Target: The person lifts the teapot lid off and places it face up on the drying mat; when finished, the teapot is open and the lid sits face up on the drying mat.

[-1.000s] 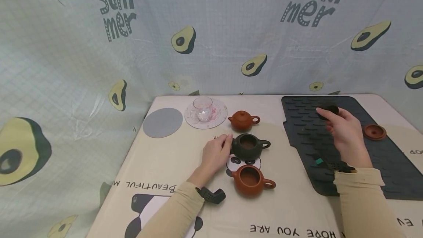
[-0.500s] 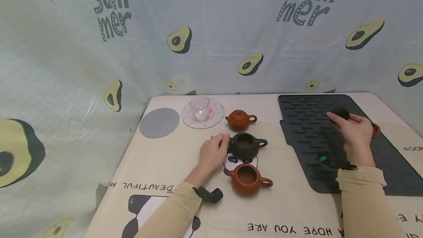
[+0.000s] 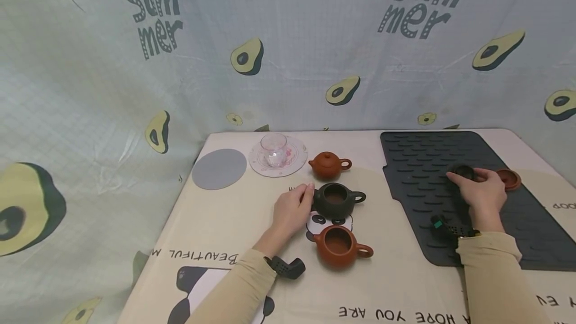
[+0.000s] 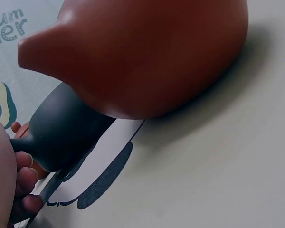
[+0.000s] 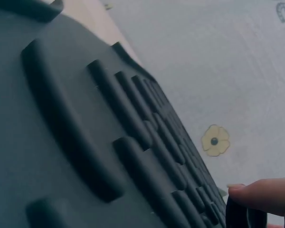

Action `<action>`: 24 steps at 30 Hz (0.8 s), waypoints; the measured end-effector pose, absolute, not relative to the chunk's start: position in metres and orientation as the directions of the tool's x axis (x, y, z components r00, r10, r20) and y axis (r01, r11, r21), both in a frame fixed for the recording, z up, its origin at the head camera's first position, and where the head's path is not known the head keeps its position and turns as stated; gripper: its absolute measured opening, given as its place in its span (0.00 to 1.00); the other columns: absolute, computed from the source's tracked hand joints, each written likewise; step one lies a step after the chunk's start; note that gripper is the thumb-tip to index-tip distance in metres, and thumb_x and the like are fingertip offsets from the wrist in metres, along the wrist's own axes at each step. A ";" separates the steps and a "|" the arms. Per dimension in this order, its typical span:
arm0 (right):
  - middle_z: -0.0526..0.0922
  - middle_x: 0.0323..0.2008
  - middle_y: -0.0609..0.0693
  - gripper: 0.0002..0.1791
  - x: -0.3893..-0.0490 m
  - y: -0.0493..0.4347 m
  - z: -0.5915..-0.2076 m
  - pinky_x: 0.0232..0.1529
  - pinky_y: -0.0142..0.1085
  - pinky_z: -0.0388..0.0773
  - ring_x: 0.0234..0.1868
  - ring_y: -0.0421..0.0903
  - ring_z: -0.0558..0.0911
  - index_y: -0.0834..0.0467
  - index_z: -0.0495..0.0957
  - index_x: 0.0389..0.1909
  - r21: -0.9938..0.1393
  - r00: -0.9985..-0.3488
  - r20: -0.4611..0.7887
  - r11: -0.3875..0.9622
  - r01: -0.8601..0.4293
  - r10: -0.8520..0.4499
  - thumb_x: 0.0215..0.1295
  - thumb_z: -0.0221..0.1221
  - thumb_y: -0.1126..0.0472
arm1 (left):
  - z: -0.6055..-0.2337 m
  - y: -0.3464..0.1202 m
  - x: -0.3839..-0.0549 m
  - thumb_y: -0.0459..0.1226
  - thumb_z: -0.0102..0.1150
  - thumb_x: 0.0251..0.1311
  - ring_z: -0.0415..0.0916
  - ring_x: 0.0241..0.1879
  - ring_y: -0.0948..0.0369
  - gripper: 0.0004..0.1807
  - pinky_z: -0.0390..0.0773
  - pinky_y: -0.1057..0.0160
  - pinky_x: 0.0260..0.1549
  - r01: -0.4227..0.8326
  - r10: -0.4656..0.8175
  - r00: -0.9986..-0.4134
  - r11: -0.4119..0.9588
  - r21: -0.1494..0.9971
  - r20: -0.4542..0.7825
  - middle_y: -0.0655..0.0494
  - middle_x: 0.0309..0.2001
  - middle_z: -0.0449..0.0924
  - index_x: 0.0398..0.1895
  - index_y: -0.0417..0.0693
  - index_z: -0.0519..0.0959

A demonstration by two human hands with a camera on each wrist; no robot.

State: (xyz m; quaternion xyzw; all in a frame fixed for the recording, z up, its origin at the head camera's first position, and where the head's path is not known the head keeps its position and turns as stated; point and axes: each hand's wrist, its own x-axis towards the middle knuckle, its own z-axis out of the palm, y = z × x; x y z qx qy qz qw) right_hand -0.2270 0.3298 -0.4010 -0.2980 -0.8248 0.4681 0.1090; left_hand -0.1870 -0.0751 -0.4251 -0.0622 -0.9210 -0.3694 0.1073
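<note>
My left hand pinches the spout of the black teapot, which stands lidless on the table. In the left wrist view the spout of this teapot runs in among my fingers. My right hand grips the black teapot lid by its edge, low over the dark ridged mat; whether it touches the mat is unclear. Only part of the lid shows in the right wrist view. An open reddish-brown teapot stands nearer me, and its upturned lid lies right of my right hand.
A smaller lidded clay teapot stands behind the black one. Back left, a clear glass cup rests on a patterned round plate, beside a grey disc. The ridged mat covers the right side of the table.
My right hand has carried the black lid rightward and down closer to the mat. The left hand keeps its hold on the black teapot's spout.
</note>
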 end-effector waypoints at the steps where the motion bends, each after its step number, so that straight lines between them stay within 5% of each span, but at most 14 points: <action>1: 0.60 0.74 0.67 0.46 -0.228 0.329 -0.402 0.68 0.60 0.60 0.74 0.67 0.57 0.63 0.56 0.78 -0.829 -0.804 -0.093 0.401 0.389 0.587 0.68 0.62 0.45 | -0.425 -0.076 -0.187 0.52 0.43 0.79 0.69 0.26 0.58 0.22 0.64 0.61 0.28 0.192 0.032 -0.969 0.721 0.666 0.244 0.60 0.19 0.67 0.25 0.55 0.72; 24: 0.53 0.75 0.72 0.43 -0.231 0.326 -0.403 0.68 0.63 0.57 0.74 0.72 0.54 0.67 0.54 0.78 -0.761 -0.818 -0.097 0.488 0.429 0.568 0.71 0.59 0.51 | -0.424 -0.075 -0.186 0.51 0.43 0.79 0.68 0.25 0.58 0.22 0.64 0.62 0.26 0.231 0.038 -0.955 0.717 0.658 0.293 0.61 0.18 0.66 0.24 0.54 0.72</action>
